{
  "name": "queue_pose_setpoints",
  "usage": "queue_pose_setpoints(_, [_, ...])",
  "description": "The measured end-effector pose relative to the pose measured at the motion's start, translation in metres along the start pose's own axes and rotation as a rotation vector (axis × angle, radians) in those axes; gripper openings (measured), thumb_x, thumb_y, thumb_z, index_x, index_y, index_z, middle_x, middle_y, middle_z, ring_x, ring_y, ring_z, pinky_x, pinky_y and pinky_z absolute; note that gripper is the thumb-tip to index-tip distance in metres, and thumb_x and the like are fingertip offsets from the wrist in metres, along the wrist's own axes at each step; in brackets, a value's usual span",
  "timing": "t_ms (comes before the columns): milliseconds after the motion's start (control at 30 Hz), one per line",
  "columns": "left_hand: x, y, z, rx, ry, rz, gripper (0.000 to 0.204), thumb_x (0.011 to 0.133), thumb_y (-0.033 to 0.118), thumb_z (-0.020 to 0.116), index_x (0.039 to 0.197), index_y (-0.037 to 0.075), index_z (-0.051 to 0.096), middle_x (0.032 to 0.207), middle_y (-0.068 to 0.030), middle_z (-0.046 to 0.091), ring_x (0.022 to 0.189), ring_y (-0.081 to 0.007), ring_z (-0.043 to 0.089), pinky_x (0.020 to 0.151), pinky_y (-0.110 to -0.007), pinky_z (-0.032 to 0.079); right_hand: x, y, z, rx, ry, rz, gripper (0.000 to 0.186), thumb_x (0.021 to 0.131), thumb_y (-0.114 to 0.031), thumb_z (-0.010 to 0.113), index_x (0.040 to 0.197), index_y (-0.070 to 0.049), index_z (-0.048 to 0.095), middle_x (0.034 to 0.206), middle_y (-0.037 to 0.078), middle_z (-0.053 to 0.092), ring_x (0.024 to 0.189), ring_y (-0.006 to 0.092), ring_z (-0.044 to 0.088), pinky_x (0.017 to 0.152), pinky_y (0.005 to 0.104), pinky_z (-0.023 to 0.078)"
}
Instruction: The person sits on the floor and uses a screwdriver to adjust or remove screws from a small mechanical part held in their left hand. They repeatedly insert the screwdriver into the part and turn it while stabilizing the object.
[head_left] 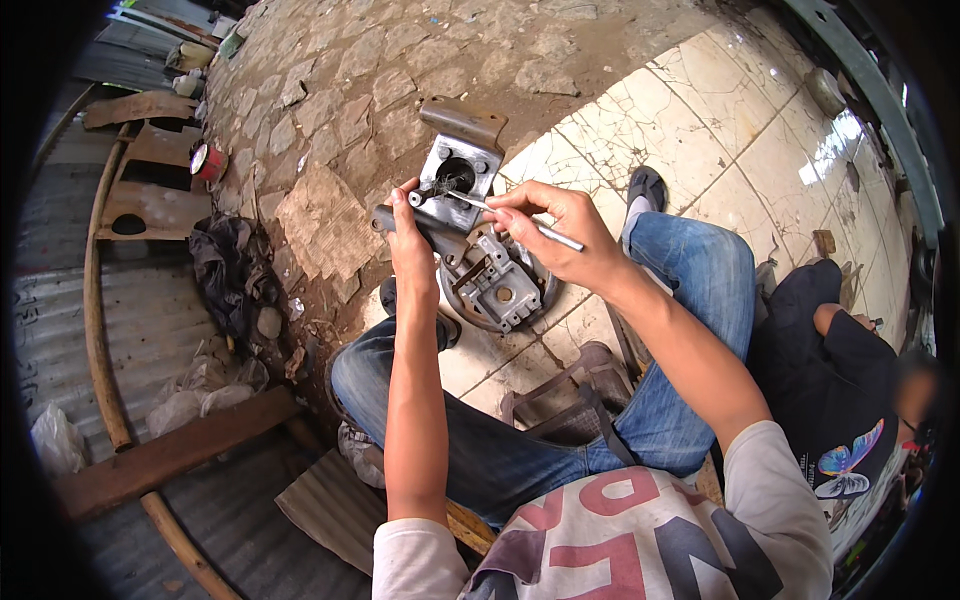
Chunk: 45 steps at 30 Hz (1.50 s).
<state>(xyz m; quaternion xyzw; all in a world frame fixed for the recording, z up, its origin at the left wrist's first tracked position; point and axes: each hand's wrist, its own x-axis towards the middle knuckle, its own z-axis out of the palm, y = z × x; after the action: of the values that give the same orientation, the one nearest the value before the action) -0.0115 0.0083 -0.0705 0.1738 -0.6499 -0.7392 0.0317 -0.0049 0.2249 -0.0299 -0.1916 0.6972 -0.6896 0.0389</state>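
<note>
My left hand (410, 235) grips a grey metal bracket (470, 212) by its lower left side, thumb along the edge. The bracket has a bent brown upper flange, bolts and a round dark opening. My right hand (560, 228) pinches a thin silvery rod-like tool (556, 238), slanting down to the left. The tool's far end reaches the opening, where dark, wiry strands (452, 184) show; whether they belong to the tool I cannot tell. Just below the bracket, a grey metal housing (508, 300) with a recessed square middle sits on a round base.
Around the work lie cracked pale tiles (690, 120) and stone paving (400, 70). A flat brown piece of board (330, 225) and a dark cloth (232, 275) are at left, near corrugated sheeting (60, 330) and wooden poles. At right sits another person in dark clothing (825, 385).
</note>
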Motion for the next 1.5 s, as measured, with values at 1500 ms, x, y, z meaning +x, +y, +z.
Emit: queue_pose_setpoints(1500, [-0.017,0.025,0.018,0.07,-0.096,-0.021,0.068,0.094,0.044,0.072,0.14,0.0,0.048,0.127,-0.0138,0.062,0.114,-0.0189,0.059,0.1,-0.032,0.046,0.011,0.005,-0.025,0.135,0.079,0.192,0.022,0.102,-0.016,0.061,0.105,0.004,0.07,0.093,0.008,0.075,0.085,0.0095,0.07,0.077,0.0242,0.055])
